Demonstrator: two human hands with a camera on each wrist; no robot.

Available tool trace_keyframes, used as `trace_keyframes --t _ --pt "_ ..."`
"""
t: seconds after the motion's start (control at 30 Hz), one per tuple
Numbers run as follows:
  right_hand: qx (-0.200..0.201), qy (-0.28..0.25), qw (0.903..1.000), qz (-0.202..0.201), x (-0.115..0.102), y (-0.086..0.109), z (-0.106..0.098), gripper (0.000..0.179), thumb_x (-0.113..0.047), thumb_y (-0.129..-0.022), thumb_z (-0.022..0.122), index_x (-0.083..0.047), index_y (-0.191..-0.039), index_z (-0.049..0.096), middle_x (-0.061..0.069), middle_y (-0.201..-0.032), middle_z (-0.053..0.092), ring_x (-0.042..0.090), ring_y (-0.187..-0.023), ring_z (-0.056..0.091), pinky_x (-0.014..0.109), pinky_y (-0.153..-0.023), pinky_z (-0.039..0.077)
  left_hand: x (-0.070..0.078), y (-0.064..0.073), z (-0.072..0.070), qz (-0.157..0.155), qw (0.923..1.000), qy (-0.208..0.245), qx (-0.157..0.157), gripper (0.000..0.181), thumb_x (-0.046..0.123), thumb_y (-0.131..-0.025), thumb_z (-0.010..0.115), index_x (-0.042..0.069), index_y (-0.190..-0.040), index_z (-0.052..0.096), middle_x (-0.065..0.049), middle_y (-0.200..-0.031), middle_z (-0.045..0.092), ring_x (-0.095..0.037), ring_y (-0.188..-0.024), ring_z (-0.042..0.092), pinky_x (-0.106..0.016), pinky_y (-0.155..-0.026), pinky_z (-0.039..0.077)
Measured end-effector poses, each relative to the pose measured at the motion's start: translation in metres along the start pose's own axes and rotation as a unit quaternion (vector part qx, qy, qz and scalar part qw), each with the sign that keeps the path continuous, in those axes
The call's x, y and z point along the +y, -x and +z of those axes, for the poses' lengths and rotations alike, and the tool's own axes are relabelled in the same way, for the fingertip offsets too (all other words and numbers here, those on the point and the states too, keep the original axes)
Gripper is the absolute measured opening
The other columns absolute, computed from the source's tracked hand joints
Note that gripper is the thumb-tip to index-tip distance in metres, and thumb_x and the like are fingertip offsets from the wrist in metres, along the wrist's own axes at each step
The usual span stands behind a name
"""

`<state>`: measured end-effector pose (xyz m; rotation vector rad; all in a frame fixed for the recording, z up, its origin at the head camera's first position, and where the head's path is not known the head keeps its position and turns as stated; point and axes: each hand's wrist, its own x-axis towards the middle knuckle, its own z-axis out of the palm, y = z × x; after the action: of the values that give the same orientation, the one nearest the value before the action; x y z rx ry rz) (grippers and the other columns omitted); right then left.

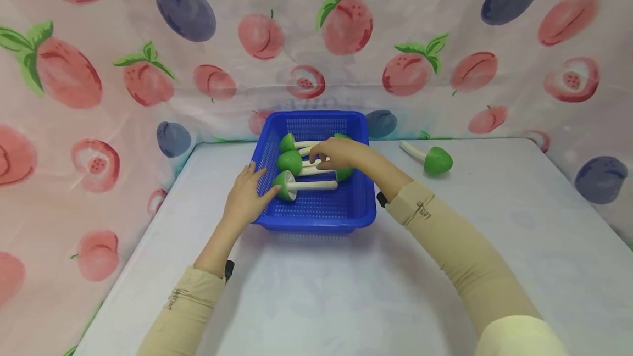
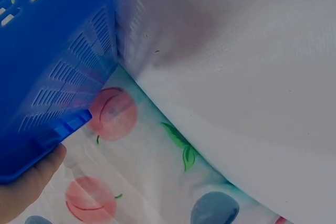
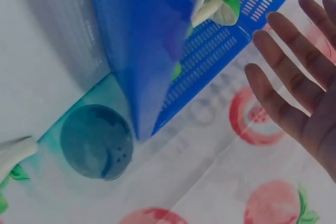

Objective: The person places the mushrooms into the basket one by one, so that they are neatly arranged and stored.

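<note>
A blue plastic basket (image 1: 316, 223) stands on the table with several toy mushrooms, green-capped with white stems, lying inside; one toy mushroom (image 1: 312, 185) lies nearest its front. My left hand (image 1: 243, 194) holds the basket's left rim, with the thumb over the inner side and other fingers along the edge. In the left wrist view, part of the left hand (image 2: 32, 186) shows against the rim. Above the mushrooms hovers my right hand (image 1: 342, 154), partly covering them. The right wrist view shows the right hand (image 3: 304, 77) with fingers spread, holding nothing.
Another toy mushroom (image 1: 437, 160) lies on the white table (image 1: 445, 235) to the right of the basket. Behind the table hangs a fruit-printed cloth (image 1: 346, 78), close to the basket's far side.
</note>
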<state>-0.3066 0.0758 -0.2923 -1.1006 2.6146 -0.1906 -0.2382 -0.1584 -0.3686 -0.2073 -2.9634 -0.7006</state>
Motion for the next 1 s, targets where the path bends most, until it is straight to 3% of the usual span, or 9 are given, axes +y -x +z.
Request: trace_keyframes --t 0.27,0.53,0.77,1.0 --pt "0.077 -0.016 0.9956 0.050 0.008 0.036 -0.002 0.027 -0.019 -0.095 0.056 -0.010 -0.119 0.062 0.011 -0.112 0.066 0.026 -0.103 0.061 0.042 -0.089 0.050 0.002 -0.010 -0.004 0.015 0.9998 -0.011 0.002 0.065 0.044 -0.093 0.053 -0.001 -0.139 0.043 -0.025 -0.153 0.022 -0.039 -0.144 0.017 -0.056 -0.113 0.023" --pt "0.135 0.022 0.9892 0.054 0.012 0.079 0.020 0.027 -0.018 -0.091 0.062 -0.006 -0.115 0.064 0.010 -0.110 0.068 0.027 -0.101 0.064 0.040 -0.086 0.054 -0.004 0.000 0.000 0.001 1.0000 -0.004 -0.001 0.064 0.041 -0.093 0.052 -0.002 -0.139 0.042 -0.026 -0.152 0.022 -0.041 -0.143 0.016 -0.058 -0.113 0.022" --pt "0.224 0.033 0.9721 0.061 0.017 0.103 0.038 0.024 -0.014 -0.089 0.064 -0.006 -0.111 0.066 0.012 -0.106 0.068 0.029 -0.099 0.064 0.042 -0.085 0.054 -0.005 0.000 -0.006 0.004 0.9999 0.000 0.014 0.063 0.039 -0.093 0.054 -0.003 -0.138 0.042 -0.027 -0.152 0.022 -0.042 -0.143 0.017 -0.060 -0.112 0.023" --pt "0.277 0.035 0.9582 0.061 0.033 0.125 0.061 0.024 -0.008 -0.087 0.065 -0.003 -0.110 0.066 0.013 -0.105 0.069 0.031 -0.099 0.064 0.044 -0.086 0.053 -0.005 0.001 0.001 0.004 1.0000 -0.003 -0.003 0.064 0.041 -0.093 0.053 -0.002 -0.139 0.042 -0.027 -0.152 0.022 -0.042 -0.143 0.016 -0.060 -0.111 0.023"
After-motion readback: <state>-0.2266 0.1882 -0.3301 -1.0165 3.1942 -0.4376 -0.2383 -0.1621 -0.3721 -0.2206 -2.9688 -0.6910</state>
